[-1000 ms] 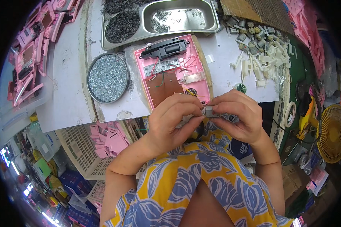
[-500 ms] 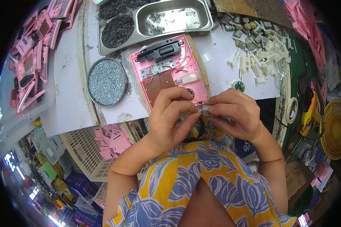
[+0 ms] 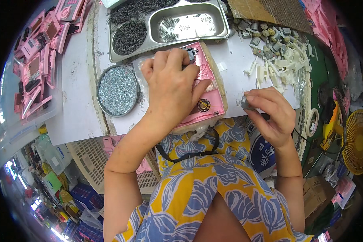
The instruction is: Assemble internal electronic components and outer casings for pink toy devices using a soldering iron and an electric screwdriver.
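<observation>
My left hand point(image 3: 169, 78) lies over the pink plastic housing point(image 3: 218, 105), its thumb spread away from bent fingers whose tips are hidden. It covers most of the brown board and the black part point(image 3: 191, 55) at the housing's far end. A small round speaker point(image 3: 203, 105) with thin wires shows in the near right corner. Off to the right, my right hand point(image 3: 273, 113) pinches a small grey block-shaped part point(image 3: 245, 104) between thumb and fingers, above the white work surface and apart from the housing.
A round dish of small silvery screws point(image 3: 117, 90) stands left of the housing. Behind is a metal tray point(image 3: 228, 30) with black springs. White plastic pieces point(image 3: 276, 68) and grey blocks point(image 3: 270, 40) are heaped at the right. Pink housings point(image 3: 32, 66) fill a bin at left.
Both hands were together around the small grey part at the housing's near edge. Now my left hand has moved up over the housing, and my right hand has carried the part rightward.
</observation>
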The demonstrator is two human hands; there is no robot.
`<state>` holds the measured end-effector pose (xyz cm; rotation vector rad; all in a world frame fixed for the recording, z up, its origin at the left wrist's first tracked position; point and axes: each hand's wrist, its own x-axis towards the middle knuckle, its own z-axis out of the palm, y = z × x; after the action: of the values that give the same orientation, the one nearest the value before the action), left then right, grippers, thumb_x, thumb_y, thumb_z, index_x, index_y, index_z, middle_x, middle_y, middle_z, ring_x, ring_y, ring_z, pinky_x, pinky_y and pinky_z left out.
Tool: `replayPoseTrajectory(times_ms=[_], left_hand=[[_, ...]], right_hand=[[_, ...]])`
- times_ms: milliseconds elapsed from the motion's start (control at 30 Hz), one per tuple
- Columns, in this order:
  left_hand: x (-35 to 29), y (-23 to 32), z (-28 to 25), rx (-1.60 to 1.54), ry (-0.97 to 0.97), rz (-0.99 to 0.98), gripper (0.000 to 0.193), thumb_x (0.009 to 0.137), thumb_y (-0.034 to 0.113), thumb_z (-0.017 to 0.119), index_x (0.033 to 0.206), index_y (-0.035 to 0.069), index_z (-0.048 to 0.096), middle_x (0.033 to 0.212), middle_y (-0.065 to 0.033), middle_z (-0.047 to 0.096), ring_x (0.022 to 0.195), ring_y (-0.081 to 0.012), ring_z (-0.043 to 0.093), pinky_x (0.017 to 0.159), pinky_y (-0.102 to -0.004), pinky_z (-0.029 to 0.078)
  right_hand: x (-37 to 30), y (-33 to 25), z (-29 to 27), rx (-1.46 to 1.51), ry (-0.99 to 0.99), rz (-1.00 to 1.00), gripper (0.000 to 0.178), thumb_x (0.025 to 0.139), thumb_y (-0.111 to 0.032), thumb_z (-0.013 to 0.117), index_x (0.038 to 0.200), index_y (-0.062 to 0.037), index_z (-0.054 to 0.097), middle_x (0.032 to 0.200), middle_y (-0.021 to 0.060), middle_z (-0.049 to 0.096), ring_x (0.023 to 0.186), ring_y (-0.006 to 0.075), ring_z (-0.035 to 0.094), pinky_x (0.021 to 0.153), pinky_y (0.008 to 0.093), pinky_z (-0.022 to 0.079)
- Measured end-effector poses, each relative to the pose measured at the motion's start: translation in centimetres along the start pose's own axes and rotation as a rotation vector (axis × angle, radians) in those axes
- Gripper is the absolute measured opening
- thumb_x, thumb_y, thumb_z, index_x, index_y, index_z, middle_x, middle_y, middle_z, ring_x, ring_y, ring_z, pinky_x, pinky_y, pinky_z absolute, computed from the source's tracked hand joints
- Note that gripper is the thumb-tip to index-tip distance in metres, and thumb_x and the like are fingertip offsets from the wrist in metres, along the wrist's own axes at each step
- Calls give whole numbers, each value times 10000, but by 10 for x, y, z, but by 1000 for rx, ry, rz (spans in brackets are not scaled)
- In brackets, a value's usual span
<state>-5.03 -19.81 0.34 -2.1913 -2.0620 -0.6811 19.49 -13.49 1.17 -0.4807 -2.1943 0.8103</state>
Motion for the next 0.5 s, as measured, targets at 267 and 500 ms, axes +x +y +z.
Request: replayPoseTrajectory(times_ms=[267,500], left_hand=[[8,-2,12,-42,12,-3,184,734,189,785,858,67,722,924,-77,535,888,-282,534,754,-411,413],[-17,-22,10,-378,140,89,127,801,16,725,910,8,659,1016,-124,579,915,-288,575,799,-363,474]], right_hand=[[14,5,6,9,17,-9,398,710,102,773,1087,-5,706,1002,152,721,845,272,700,714,333,549],[23,14,13,-25,11,139,350,779,28,761,1121,-10,698,1033,140,735,865,275,717,754,341,557]])
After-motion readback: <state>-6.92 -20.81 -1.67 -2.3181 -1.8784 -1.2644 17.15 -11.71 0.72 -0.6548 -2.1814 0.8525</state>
